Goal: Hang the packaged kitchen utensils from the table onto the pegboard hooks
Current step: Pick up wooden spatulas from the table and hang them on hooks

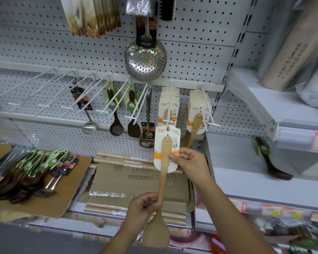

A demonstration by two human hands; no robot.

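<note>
While the bamboo spatula (163, 180), seemingly light and stiff, stands upright at frame centre, the left grip (145, 205) clasps its handle and the right grip (190, 161) pinches its bendable card (174, 139) just below a hook (170, 121).

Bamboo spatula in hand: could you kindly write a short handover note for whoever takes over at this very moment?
The left hand grips the bamboo spatula low on its handle.
The right hand pinches the edge of the spatula's card with its fingers.
The card's hang hole sits at the tip of the hook that carries matching spatulas; I cannot tell that it is threaded.
Done: several hooks on the pegboard carry utensils.
Left: slide this card on, then hang the pile of packaged utensils lying on the table.
</note>
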